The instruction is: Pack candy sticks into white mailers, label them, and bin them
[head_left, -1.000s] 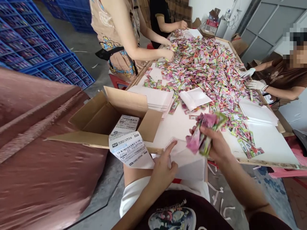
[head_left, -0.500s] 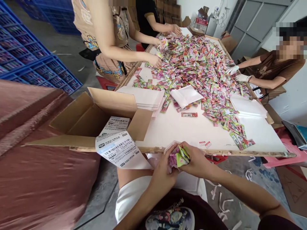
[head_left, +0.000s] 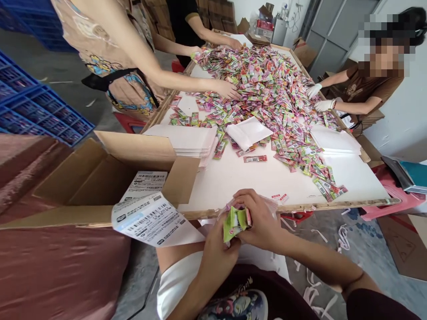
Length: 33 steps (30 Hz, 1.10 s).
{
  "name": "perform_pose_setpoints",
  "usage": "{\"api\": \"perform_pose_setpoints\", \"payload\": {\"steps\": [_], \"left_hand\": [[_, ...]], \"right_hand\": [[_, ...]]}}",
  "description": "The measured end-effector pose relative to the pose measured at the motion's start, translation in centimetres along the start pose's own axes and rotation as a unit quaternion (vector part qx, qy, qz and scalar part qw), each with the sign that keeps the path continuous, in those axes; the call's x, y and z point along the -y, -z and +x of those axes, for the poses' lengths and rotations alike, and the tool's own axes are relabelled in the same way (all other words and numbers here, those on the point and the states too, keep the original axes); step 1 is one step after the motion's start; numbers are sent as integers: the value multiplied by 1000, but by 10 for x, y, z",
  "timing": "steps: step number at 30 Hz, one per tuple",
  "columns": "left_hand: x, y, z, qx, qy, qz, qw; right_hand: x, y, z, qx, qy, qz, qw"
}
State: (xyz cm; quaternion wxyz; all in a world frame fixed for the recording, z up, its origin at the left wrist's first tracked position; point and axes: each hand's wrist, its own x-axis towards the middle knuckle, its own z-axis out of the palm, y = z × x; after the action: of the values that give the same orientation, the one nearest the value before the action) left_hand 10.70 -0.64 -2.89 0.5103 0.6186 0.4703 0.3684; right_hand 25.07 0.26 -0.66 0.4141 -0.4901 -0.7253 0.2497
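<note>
Just over the table's near edge, a bundle of small green and pink packets [head_left: 235, 223] is gripped between my hands. My left hand [head_left: 218, 244] is closed around its left side, and my right hand [head_left: 262, 222] wraps the right side with the fingers over the top. Clear plastic film [head_left: 271, 205] sticks out beyond my right fingers; how it encloses the packets is partly hidden. To the left, a strip of printed barcode labels [head_left: 155, 222] hangs out of an open cardboard box [head_left: 138, 146]. A large pile of similar packets [head_left: 253, 84] covers the far part of the white table [head_left: 220, 182].
White envelopes lie stacked at the left [head_left: 183, 135] and right [head_left: 335, 138], with a single one [head_left: 249, 132] between. Co-workers' hands reach into the pile from the left [head_left: 227, 89] and right, the latter gloved [head_left: 323, 105]. Blue crates [head_left: 40, 106] stand at far left.
My hands have turned the bundle, so more green packet ends face me, and my right fingers have shifted over its top. A co-worker's hand at left has reached further into the pile. The view has shifted slightly.
</note>
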Motion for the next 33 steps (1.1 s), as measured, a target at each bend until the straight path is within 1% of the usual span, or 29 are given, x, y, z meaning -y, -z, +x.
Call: {"api": "perform_pose_setpoints", "payload": {"steps": [1,2,3,4,5,7,9,10,11,12,13,14,16,17,18,19,20,21,22,24,26,27,29,31,33], "left_hand": [[0,1,0,2,3,-2,1000],[1,3,0,4,4,-4,1000],[3,3,0,6,2,-7,1000],[5,4,0,4,-1,-10,1000],[9,4,-1,-4,-6,-12,1000],[16,1,-2,-21,-16,-8,1000],[22,-4,-3,-30,-22,7,999],[24,-7,-4,-29,-24,17,999],[25,-9,-4,-29,-27,25,999],[25,-10,-4,-32,-32,28,999],[24,-11,-3,-36,-39,28,998],[22,-11,-3,-40,-47,25,998],[17,-8,-1,-46,-63,18,997],[15,-7,-1,-48,-67,18,996],[14,-6,0,-51,-69,22,996],[15,-4,0,-59,-69,28,995],[16,-4,0,-69,-70,36,994],[18,-4,0,-80,-69,45,993],[21,-4,0,-91,-66,54,992],[28,-5,2,-111,-55,63,990],[32,-6,4,-122,-40,60,990],[34,-6,5,-124,-34,54,990],[33,-5,8,-123,-24,38,991],[30,-3,9,-122,-16,17,992],[26,1,8,-127,-10,-11,992]], "right_hand": [[-2,-4,-3,-26,16,30,999],[-5,-8,-7,-39,22,55,997],[-7,-9,-11,-38,20,74,996],[-9,-10,-16,-25,8,84,996],[-10,-9,-20,-1,-16,80,997],[-11,-3,-25,70,-99,30,992],[-10,4,-25,142,-189,-54,970],[-10,7,-24,170,-219,-91,957],[-9,8,-22,185,-231,-112,949],[-9,7,-20,184,-228,-115,949],[-9,5,-18,165,-214,-99,958],[-10,0,-17,126,-191,-67,971],[-14,-13,-16,14,-130,15,991],[-17,-21,-16,-43,-102,52,993],[-21,-27,-17,-86,-80,78,990],[-24,-33,-17,-111,-66,93,987],[-27,-36,-18,-116,-60,94,987],[-30,-38,-19,-103,-59,81,990],[-31,-37,-20,-75,-63,52,994],[-31,-29,-21,1,-71,-45,996],[-26,-17,-22,65,-82,-147,984],[-22,-11,-22,93,-87,-180,975],[-16,0,-20,146,-100,-192,965],[-14,7,-17,192,-101,-151,964],[-18,10,-15,212,-86,-98,969]]}}
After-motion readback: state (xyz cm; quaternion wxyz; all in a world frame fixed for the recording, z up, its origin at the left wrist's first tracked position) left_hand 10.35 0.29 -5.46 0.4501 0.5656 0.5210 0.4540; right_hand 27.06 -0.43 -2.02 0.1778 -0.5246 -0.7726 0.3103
